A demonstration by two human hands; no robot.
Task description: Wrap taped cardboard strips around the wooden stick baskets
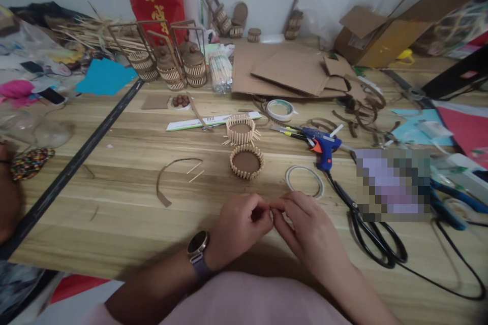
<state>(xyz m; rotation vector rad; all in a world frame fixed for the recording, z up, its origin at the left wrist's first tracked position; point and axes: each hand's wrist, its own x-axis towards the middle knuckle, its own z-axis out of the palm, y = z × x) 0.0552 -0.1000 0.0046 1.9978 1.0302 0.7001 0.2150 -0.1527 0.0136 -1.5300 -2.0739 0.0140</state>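
My left hand (244, 226), with a watch (198, 244) on its wrist, is closed in a pinch low over the wooden table. Its fingertips meet those of my right hand (305, 223), also pinched. Whatever lies between the fingertips is too small or hidden to name. Just beyond stands a small round basket (247, 175) of short sticks around a brown base. Behind it is a similar basket (239, 132) with sticks poking out at its foot. To the left lie a curved brown cardboard strip (162, 193) and two loose sticks (196, 175).
A blue glue gun (323, 144), tape rolls (280, 109) and black scissors (375, 244) lie to the right. Finished lidded baskets (194, 66), a bag of sticks (221, 68) and cardboard sheets (285, 68) stand at the back. Another person's arm (8, 193) rests at the left edge.
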